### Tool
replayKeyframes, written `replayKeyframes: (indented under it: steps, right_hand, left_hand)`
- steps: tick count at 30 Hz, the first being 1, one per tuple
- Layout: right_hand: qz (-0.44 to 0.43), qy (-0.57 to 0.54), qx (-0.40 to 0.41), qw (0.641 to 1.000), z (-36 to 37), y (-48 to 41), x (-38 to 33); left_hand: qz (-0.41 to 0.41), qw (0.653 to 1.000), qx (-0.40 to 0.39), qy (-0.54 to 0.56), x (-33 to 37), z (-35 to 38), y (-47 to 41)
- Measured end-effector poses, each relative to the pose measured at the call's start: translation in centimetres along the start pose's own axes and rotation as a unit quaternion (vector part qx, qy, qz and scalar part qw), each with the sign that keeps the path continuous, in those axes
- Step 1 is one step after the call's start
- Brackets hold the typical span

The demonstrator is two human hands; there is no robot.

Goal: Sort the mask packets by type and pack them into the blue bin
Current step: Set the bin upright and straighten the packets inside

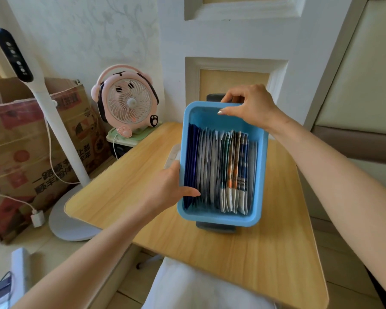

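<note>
The blue bin (218,218) is held tilted toward me above the wooden table (265,253). Inside it several mask packets (218,170) stand on edge in a row: dark blue ones at the left, white ones in the middle, orange, green and blue-printed ones at the right. My left hand (165,188) grips the bin's left wall, thumb inside against the dark blue packets. My right hand (247,105) grips the far rim, thumb inside the bin, fingers curled over the back.
A dark object (216,227) lies on the table under the bin's near edge. A white item (173,156) lies left of the bin. A pink desk fan (127,101), a white lamp stand (54,121) and a cardboard box (20,152) stand at the left.
</note>
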State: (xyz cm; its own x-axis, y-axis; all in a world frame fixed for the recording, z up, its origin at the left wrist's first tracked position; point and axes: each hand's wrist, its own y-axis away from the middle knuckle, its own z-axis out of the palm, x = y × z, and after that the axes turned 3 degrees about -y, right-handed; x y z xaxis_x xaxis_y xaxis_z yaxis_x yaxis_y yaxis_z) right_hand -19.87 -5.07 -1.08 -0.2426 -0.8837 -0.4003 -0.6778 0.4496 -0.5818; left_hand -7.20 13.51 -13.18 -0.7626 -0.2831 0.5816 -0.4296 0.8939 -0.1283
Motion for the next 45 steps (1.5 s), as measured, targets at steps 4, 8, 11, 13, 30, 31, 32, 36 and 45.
replayKeyframes:
  steps: [4,8,11,13,30,31,32,36,45]
  right_hand:
    - [0.013,-0.004,-0.007,1.000,-0.2,-0.2,0.2]
    - [0.021,0.001,-0.002,1.000,0.1,-0.4,0.2]
    - [0.031,0.009,0.001,0.999,0.3,-0.5,0.2]
    - [0.033,0.009,0.002,0.999,0.2,-0.3,0.3]
    - [0.018,-0.067,-0.021,0.997,-0.2,-0.3,0.7]
    - [0.017,-0.067,-0.023,0.997,-0.1,-0.3,0.6]
    - [0.019,-0.069,-0.022,0.997,-0.1,-0.3,0.6]
    - [0.032,-0.064,-0.016,0.997,-0.4,-0.2,0.9]
    - [0.036,-0.060,-0.009,0.998,-0.2,-0.3,1.3]
  left_hand:
    - [-0.009,0.999,0.032,-0.019,0.4,0.2,0.1]
    - [-0.007,1.000,0.007,0.005,0.6,0.3,0.3]
    - [0.003,0.998,0.061,0.020,0.7,1.3,0.2]
    - [-0.011,0.998,0.057,0.028,0.5,1.6,0.0]
    - [0.398,0.809,0.192,-0.387,5.0,4.8,-1.1]
    - [0.399,0.809,0.201,-0.383,5.2,4.9,-1.2]
    - [0.390,0.813,0.195,-0.386,5.1,4.9,-1.4]
    - [0.366,0.830,0.173,-0.384,4.7,5.1,-1.7]
    - [0.343,0.878,0.188,-0.274,5.1,5.0,-1.2]
